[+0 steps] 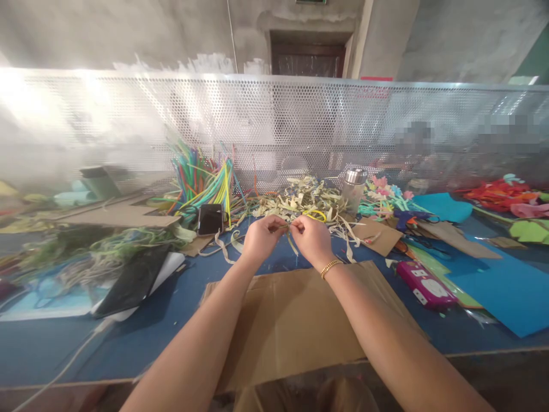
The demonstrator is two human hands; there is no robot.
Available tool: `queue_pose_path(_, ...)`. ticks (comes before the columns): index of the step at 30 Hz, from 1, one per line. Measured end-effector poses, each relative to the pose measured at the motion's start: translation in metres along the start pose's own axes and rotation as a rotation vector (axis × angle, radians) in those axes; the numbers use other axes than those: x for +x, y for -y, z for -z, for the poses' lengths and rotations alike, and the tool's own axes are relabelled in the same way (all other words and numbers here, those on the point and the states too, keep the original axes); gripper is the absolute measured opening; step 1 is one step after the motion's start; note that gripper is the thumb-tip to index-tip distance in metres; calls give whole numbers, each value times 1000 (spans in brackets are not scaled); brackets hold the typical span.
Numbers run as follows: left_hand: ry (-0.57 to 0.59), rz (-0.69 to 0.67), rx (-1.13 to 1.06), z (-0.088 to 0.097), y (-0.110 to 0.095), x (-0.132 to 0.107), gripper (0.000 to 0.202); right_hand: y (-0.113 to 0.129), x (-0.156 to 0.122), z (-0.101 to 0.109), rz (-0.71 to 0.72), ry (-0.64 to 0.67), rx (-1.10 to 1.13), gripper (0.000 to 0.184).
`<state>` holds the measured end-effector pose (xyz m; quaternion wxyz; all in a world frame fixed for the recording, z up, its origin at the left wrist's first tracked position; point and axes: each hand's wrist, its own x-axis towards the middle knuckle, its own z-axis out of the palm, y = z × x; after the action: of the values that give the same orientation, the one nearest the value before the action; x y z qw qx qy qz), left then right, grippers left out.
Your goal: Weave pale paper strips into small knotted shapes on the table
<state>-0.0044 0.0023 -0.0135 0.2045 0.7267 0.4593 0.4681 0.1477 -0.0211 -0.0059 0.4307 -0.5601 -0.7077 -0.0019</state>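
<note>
Pinched shut by fingertip grip of the left hand (261, 237) and right hand (312, 239), a thin pale strip (286, 227) is held at frame centre, over the blue counter (206, 274). It is judged light, limp and easily torn, best taken near its ends. A heap of similar strips (306, 200) lies just behind, cardboard (295, 320) below.

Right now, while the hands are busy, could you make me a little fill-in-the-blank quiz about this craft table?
The left hand and right hand pinch a pale strip above a tabletop coloured ___. The gold bracelet circles the ___ wrist. The forearms pass over a brown sheet of ___. The phone left of the hands is ___.
Missing words: blue; right; cardboard; black.
</note>
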Motion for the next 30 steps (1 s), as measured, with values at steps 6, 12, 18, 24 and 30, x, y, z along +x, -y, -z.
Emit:
queue_pose_path(6,0,-8,-19,0,2,2,15,-2,0,-9,-134,38,218,13)
queue_pose_path(12,8,15,-20,0,2,3,15,-9,2,-23,-252,34,492,16)
queue_pose_path(18,20,-17,35,3,7,4,17,-13,1,-23,-205,59,495,19)
queue_pose_path(24,48,-51,24,10,10,7,18,-14,5,-16,-197,145,570,14)
queue_pose_path(30,159,-56,-55,7,5,7,16,-21,7,-19,-227,176,645,21)
